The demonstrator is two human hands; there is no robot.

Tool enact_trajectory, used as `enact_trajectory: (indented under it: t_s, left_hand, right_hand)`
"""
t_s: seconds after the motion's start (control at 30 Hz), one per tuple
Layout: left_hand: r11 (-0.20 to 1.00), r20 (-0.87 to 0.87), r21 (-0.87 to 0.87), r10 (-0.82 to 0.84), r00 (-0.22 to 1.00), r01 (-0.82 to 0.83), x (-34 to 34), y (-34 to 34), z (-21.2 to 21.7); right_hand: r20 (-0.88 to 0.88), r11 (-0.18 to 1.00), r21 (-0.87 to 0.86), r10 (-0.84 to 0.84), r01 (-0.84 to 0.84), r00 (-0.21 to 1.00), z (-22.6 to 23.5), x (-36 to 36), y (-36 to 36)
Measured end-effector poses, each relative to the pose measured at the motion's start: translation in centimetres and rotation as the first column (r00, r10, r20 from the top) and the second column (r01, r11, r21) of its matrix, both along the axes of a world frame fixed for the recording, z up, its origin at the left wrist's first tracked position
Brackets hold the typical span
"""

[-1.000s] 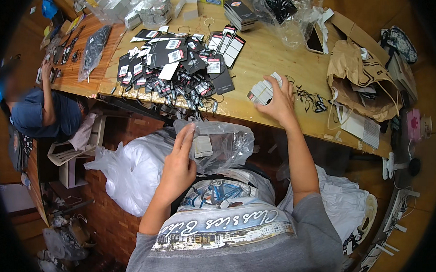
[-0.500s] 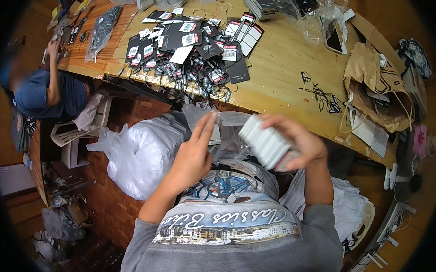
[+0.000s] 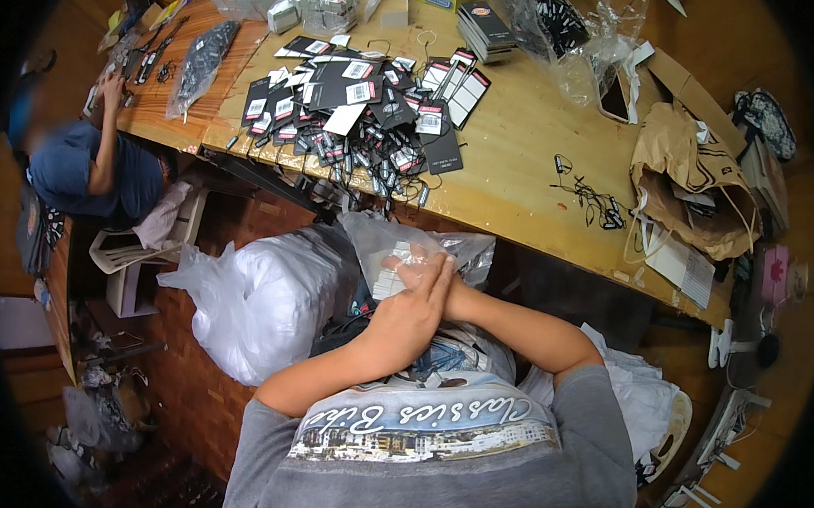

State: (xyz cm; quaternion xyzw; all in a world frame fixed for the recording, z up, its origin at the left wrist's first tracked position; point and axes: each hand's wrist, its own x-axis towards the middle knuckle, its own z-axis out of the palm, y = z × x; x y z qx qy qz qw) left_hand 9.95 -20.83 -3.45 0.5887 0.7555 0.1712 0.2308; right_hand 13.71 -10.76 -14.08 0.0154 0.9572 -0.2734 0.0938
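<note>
In front of my shirt lies a clear plastic bag with stacked white cards inside. My right hand reaches leftward into the bag's area, its fingers over the cards; the palm is partly hidden behind my other hand. My left hand crosses in front of it, fingers stretched out and close together, pointing up and right, with nothing seen in them. Above the bag, on the table, spreads a heap of black hang tags with white labels and dark cords.
A large white plastic bag stands left of my lap. On the wooden table are tangled black cords, a brown paper bag and a stack of black cards. A person in blue sits at far left. White cloth lies right.
My right hand has swung left and down with the white card stack, into the clear bag. My left hand has moved right and now overlaps it. The view has shifted slightly.
</note>
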Motion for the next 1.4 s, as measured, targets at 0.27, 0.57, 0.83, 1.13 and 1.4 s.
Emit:
enact_trajectory:
  t_s: [0.27, 0.57, 0.83, 1.13, 1.4]
  left_hand:
    - [0.999, 0.045, 0.034, 0.015, 0.999, -0.016, -0.2, -1.3, 3.4]
    - [0.986, 0.077, 0.1, -0.144, 0.987, 0.136, 0.1, -1.1, 9.5]
    - [0.711, -0.353, 0.464, -0.399, 0.846, 0.529, 3.8, 7.8, 11.0]
    - [0.746, -0.604, 0.353, -0.278, 0.746, 0.564, 4.8, 16.3, 1.1]
    - [0.714, -0.616, 0.229, -0.42, 0.666, 0.661, 8.4, 16.8, 1.6]
  right_hand:
    - [-0.147, 0.733, -0.668, 0.045, -0.132, 0.988, 1.0, -1.7, 0.0]
    - [-0.092, 0.968, -0.226, -0.128, 0.104, 0.988, 10.3, -0.9, -3.1]
    - [-0.535, 0.745, -0.429, -0.665, 0.511, 0.521, 16.2, 3.1, 2.8]
    - [-0.672, 0.439, 0.266, -0.554, 0.858, 0.491, 4.9, 6.7, 11.1]
    - [-0.619, 0.585, 0.056, -0.615, 0.809, 0.488, 7.9, 1.6, 15.3]
